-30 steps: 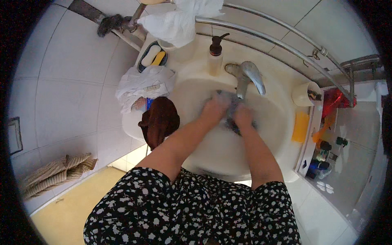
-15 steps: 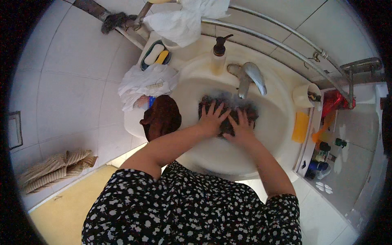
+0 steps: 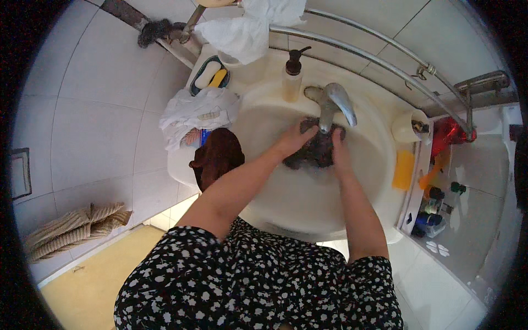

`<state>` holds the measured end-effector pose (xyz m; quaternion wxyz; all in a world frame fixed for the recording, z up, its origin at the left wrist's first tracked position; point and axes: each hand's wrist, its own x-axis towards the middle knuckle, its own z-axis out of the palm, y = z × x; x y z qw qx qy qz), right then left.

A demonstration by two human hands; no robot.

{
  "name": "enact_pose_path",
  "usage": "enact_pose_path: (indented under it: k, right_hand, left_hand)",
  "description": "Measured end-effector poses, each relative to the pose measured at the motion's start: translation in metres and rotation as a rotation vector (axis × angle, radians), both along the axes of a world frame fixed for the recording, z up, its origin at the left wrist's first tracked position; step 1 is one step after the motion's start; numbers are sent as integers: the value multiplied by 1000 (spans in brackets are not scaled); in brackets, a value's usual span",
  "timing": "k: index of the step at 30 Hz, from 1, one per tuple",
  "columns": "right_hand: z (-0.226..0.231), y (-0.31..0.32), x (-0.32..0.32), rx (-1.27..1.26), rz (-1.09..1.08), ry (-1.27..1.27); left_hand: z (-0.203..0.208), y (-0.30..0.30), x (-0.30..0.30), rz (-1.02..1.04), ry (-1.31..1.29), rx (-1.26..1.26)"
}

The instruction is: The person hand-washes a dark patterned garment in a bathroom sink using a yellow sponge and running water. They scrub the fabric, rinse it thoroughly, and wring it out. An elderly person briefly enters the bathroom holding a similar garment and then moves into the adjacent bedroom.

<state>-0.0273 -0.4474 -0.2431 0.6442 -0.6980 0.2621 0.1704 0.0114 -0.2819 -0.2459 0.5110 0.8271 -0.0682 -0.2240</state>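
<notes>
Both hands had drawn closer together than half a second before: left hand (image 3: pixel 294 140) and right hand (image 3: pixel 338 149) pressed curled fingers on the dark cloth (image 3: pixel 314 151) in the sink (image 3: pixel 286 203), under the tap (image 3: pixel 336 102).

A home bathroom. White wall tiles (image 3: pixel 93 104) surround a white ceramic washbasin (image 3: pixel 308 203) fitted with a chrome tap (image 3: pixel 336 102). On the basin rim stand a pump soap dispenser (image 3: pixel 291 77) and a soap dish (image 3: pixel 209 77) holding bars of soap. A chrome rail (image 3: pixel 379 60) curves behind the basin, with a white cloth (image 3: pixel 247 27) hung over it. Toiletry bottles (image 3: pixel 432 212) fill a narrow shelf (image 3: pixel 412 192) beside the basin, and a woven mat (image 3: pixel 71 228) lies on the floor.
</notes>
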Motion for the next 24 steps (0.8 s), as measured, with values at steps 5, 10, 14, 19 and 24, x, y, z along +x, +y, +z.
enact_pose_path:
  k: [5,10,14,19,24]
  right_hand:
    - [58,-13,-29,-1019,881,-237]
    - [-5,11,-48,-1125,822,-404]
    - [-54,14,-37,-1352,970,-363]
    - [-56,14,-9,-1031,876,-72]
    - [-62,3,0,-216,79,-189]
  left_hand:
    - [22,30,-24,-430,-381,475]
    - [-9,26,-47,-548,-436,796]
    - [10,16,-22,-652,-219,844]
    - [-39,11,-10,-357,-184,638]
    - [-32,-3,-3,44,-194,333]
